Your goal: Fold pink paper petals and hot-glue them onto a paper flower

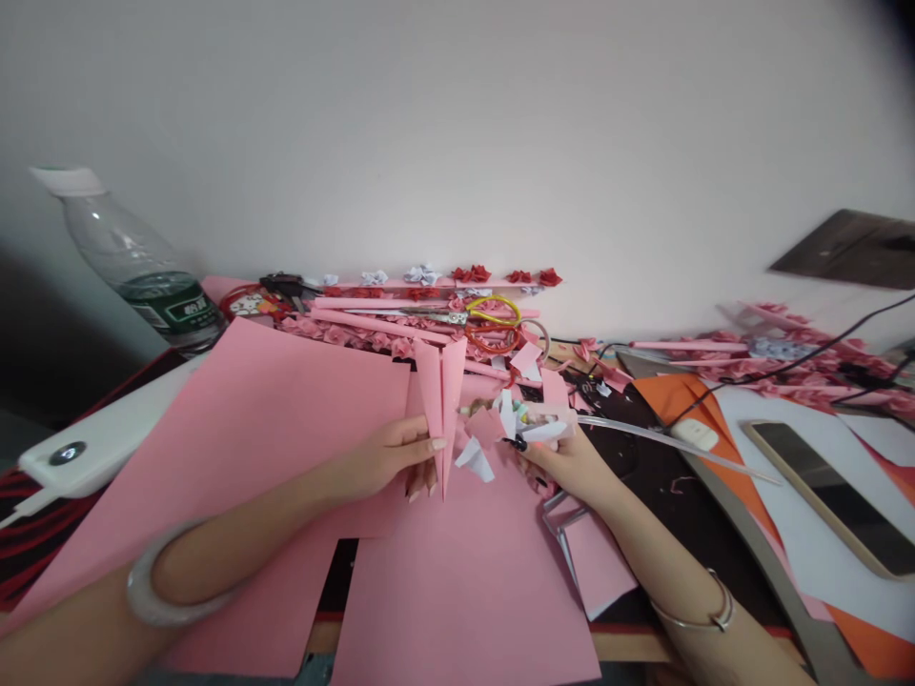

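My left hand (411,455) pinches a folded pink paper (444,400) upright, its narrow point downward and its wide end up. To the right, my right hand (561,467) is closed around a pale glue gun (554,416), partly hidden by white and pink paper scraps (476,457). A long clear glue stick (672,443) runs out of its back toward the right. Under both hands lie large pink paper sheets (464,600). Beside my right wrist are small pink paper pieces (597,562) with grey edges.
Scissors (493,310) with yellow handles lie among rolled pink sticks and paper flowers (357,338) along the wall. A plastic bottle (143,257) and a white device (107,438) stand left. On the right are a phone (833,495), a white earphone case (695,434), orange paper (661,393) and black cables.
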